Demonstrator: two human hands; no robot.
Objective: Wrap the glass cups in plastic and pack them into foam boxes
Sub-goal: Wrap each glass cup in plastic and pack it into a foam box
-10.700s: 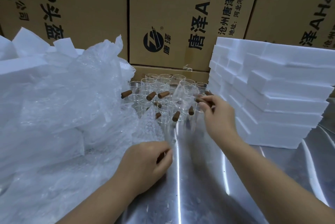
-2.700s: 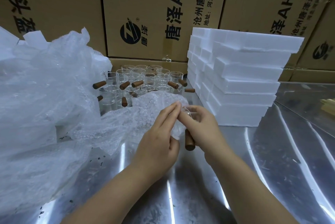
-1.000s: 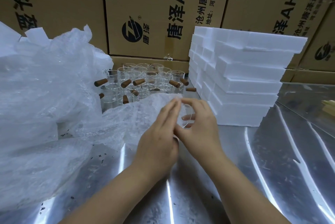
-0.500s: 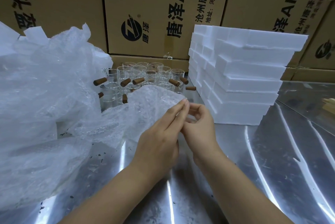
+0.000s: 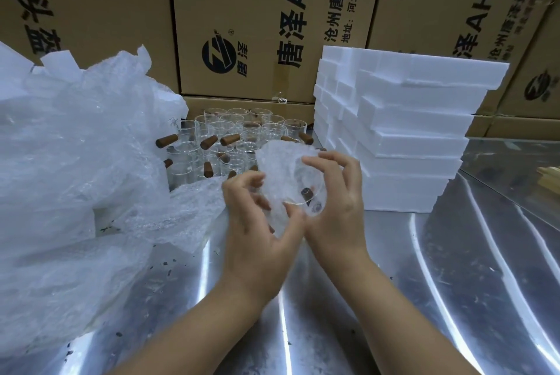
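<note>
In the head view, the glass cup (image 5: 298,189) sat mid-frame, half swaddled in bubble wrap (image 5: 277,162). The left hand (image 5: 257,223) curled round its wrapped side from 9 o'clock. The right hand (image 5: 336,211) cupped it from 3 o'clock, fingers bent over the rim. The cup was probably light, rigid, slick and breakable, and best gripped by the padded body. The foam boxes (image 5: 409,132) stood at 2 o'clock.

I work in a warehouse packing area: printed cartons (image 5: 257,26) stacked behind, foam boxes (image 5: 409,138) piled on my steel table (image 5: 454,283).
</note>
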